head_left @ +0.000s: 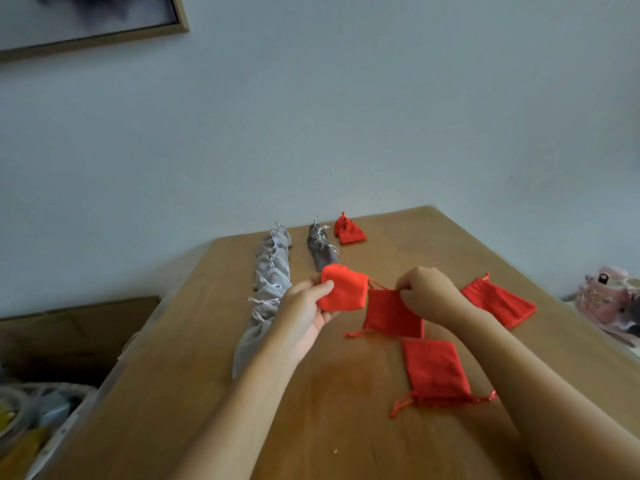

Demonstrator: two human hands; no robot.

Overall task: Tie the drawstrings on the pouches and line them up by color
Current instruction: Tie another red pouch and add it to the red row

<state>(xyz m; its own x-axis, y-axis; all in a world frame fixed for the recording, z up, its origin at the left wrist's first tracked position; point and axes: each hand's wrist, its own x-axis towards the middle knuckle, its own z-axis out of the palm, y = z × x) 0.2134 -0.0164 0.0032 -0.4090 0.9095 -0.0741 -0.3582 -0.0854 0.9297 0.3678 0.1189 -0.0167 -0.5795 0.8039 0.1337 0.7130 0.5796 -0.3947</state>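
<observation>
My left hand [304, 313] holds a red pouch [344, 287] above the wooden table [214, 393], thumb on its front. My right hand [427, 291] pinches that pouch's red drawstring [379, 285], which stretches between the two hands. Three more red pouches lie flat: one under the hands [391, 315], one nearer me [436, 374], one to the right [498, 301]. At the far edge stand a row of light grey pouches [270, 275], a short row of dark grey pouches [320, 245] and tied red pouches [348, 230].
A pink object [609, 299] sits off the table's right side. A dark box [69, 337] and a basket of clutter [34, 417] are below the left edge. A framed picture [90, 19] hangs on the wall.
</observation>
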